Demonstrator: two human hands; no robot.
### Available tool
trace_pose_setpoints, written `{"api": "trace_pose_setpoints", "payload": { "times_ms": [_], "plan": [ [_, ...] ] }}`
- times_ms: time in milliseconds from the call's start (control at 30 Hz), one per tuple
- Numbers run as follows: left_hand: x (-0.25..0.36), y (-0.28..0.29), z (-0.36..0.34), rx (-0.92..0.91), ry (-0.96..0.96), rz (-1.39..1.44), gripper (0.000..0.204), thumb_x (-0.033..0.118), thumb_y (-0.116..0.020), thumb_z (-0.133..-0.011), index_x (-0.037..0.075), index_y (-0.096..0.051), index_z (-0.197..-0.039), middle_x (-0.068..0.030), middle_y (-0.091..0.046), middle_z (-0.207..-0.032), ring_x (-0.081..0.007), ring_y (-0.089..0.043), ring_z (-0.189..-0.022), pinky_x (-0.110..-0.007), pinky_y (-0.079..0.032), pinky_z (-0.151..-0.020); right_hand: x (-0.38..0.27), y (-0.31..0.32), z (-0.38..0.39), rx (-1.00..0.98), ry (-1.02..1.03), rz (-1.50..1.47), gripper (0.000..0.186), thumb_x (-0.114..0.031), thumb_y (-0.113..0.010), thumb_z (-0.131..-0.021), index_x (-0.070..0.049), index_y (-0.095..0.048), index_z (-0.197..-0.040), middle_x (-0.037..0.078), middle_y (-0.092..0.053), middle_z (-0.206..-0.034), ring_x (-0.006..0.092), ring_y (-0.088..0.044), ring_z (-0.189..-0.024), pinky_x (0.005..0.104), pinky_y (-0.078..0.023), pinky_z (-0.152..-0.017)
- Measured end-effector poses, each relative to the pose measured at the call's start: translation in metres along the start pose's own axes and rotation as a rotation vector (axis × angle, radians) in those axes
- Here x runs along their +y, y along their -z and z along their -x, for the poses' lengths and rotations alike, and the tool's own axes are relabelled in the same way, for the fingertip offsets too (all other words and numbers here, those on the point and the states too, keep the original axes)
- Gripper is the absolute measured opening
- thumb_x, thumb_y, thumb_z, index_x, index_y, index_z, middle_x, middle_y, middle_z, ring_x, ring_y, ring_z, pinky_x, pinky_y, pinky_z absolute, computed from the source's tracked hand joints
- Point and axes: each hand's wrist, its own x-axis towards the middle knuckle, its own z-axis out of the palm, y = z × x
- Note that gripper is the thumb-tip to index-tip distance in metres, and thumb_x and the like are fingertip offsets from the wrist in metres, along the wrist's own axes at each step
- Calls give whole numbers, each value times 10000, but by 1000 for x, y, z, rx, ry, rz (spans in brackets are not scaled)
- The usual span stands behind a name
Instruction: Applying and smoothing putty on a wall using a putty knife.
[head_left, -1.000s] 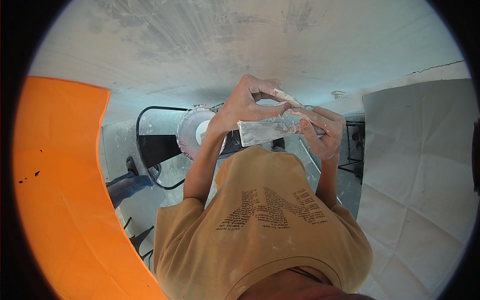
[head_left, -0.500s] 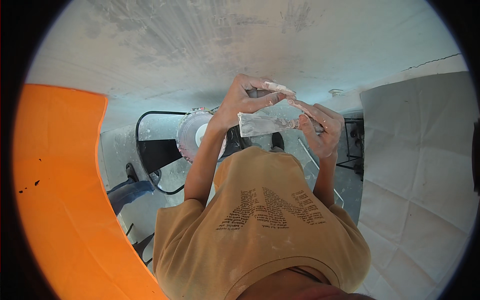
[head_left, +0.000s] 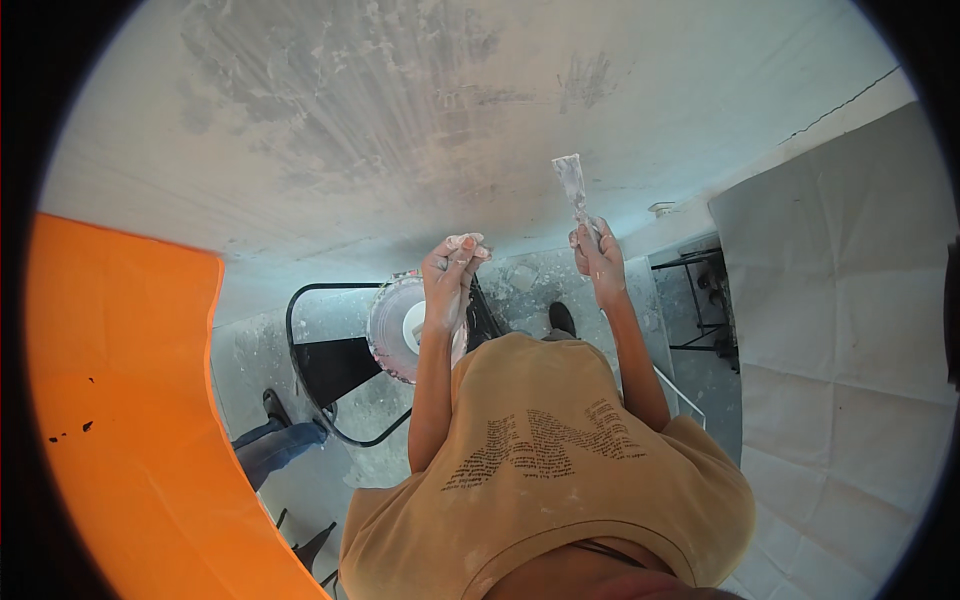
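Note:
My right hand [head_left: 602, 264] grips a putty knife [head_left: 571, 181] by its handle. The blade points up toward the wall and is smeared with whitish putty. To the left, my left hand [head_left: 447, 278] is closed, its fingers drawn together with white putty [head_left: 466, 241] on the tips. Whatever else may be in those fingers is hidden. Beside my left forearm stands a round bucket [head_left: 385, 322] with a messy rim and a white round patch inside. In front of both hands is a pale wall [head_left: 380, 130] with darker grey smears.
The bucket stands by a black-framed chair [head_left: 335, 375]. An orange sheet [head_left: 130, 380] hangs at left, a pale grey sheet [head_left: 830, 330] at right. Another person's jeans leg [head_left: 275, 455] shows at lower left. A dark metal frame [head_left: 700, 300] stands at right on the speckled floor [head_left: 525, 280].
My hands have moved apart from close together. The right one has swung the putty knife from sideways to upright; the left has drawn back toward the bucket.

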Motion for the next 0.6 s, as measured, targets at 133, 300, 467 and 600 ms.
{"api": "trace_pose_setpoints", "payload": {
  "times_ms": [133,300,467,600],
  "plan": [
    [5,9,-3,-17,4,-42,146,146,-604,-876,2,-582,-863,-59,-601,-779,-145,-586,-755,-287,-473,-804,11,-7,-39,180,85,-57,279,-353,-462,-949,-100,-482,-835,-53,-411,-615,-4,-283,-429,181,-196,-382],
    [8,22,-11,-20,1,-35,178,156,-602,-881,62,-526,-750,-34,-560,-717,-129,-555,-707,-289,-461,-762,-44,-43,-111,194,222,5,349,-417,-457,-939,-139,-445,-727,-67,-344,-540,21,-268,-382,205,-162,-354],
    [14,37,-2,33,10,-49,221,151,-612,-876,92,-483,-706,-22,-543,-696,-122,-545,-701,-272,-456,-757,-27,-49,-91,234,149,-109,371,-438,-466,-928,-145,-422,-705,-65,-329,-534,34,-262,-369,210,-161,-353],
    [6,54,-2,117,-24,-77,208,141,-646,-852,96,-496,-716,-19,-554,-720,-114,-562,-727,-263,-470,-754,-60,-53,-105,216,183,-87,390,-465,-480,-913,-144,-421,-700,-64,-324,-529,33,-258,-363,210,-153,-348]
  ]
}}
